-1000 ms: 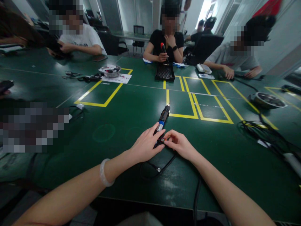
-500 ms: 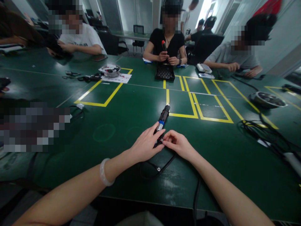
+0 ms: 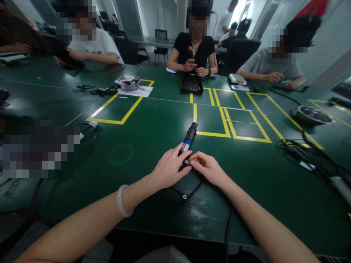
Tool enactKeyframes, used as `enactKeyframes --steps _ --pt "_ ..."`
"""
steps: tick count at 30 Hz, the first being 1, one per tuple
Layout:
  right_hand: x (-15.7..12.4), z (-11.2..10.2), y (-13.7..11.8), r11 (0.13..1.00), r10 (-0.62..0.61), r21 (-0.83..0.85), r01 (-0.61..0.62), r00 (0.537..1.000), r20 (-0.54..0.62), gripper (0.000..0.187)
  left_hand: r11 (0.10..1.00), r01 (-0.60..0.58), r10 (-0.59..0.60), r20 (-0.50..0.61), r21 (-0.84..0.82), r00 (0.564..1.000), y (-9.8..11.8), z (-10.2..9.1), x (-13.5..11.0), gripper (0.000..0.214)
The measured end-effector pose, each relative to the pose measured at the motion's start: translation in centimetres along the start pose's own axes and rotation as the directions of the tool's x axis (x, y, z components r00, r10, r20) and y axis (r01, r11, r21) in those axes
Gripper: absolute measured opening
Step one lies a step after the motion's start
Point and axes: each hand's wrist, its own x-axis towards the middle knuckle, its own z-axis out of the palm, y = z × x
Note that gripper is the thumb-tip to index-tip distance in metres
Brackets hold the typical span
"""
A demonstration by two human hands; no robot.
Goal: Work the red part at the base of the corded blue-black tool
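A black cylindrical tool with a blue band, a silver section and a metal tip lies on the green table, pointing away from me. My left hand grips its near part from the left, with thumb and fingers on either side. At that near end, my right hand pinches a tiny red part, partly hidden by the fingertips. A small silvery piece shows between the two hands. Below them, a black cable loops on the table, and a ring terminal lies beside the loop.
Yellow tape marks rectangles across the table. Black cables and a metal bowl lie to the right. Another bowl stands on paper at the far left. Opposite, a person holds a red-tipped tool over a black tray.
Both hands stay in nearly the same place. The right fingers have shifted slightly, and more of the red part shows between them.
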Motion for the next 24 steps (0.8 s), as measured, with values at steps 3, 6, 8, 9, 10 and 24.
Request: enactKeyframes --steps 3,6,8,9,10,24 --pt "-0.1 -0.1 -0.2 1.000 0.005 -0.026 -0.005 1.000 0.004 0.021 0.999 0.017 -0.017 -0.014 0.033 1.000 0.1 -0.3 0.2 0.049" --pt "-0.1 -0.2 0.0 0.999 0.002 -0.042 -0.002 1.000 0.008 0.021 0.999 0.022 -0.020 -0.023 0.046 1.000 0.1 -0.5 0.6 0.045" --pt "-0.1 -0.1 0.1 0.999 -0.006 -0.036 0.006 1.000 -0.001 0.021 0.999 0.021 -0.020 -0.019 0.033 1.000 -0.2 -0.5 1.0 0.042" --pt "-0.1 -0.2 0.1 0.999 -0.011 -0.031 0.011 1.000 -0.011 0.021 1.000 0.020 -0.020 -0.016 0.023 1.000 -0.3 -0.5 1.1 0.040" --pt "-0.1 -0.2 0.1 0.999 -0.016 -0.028 0.015 1.000 -0.023 0.022 1.000 0.019 -0.019 -0.013 0.015 1.000 -0.4 -0.5 1.3 0.039" --pt "0.0 -1.6 -0.1 0.989 -0.074 -0.143 0.044 0.974 -0.215 0.019 0.984 0.062 -0.053 -0.054 0.166 0.997 -6.0 -2.5 1.9 0.038"
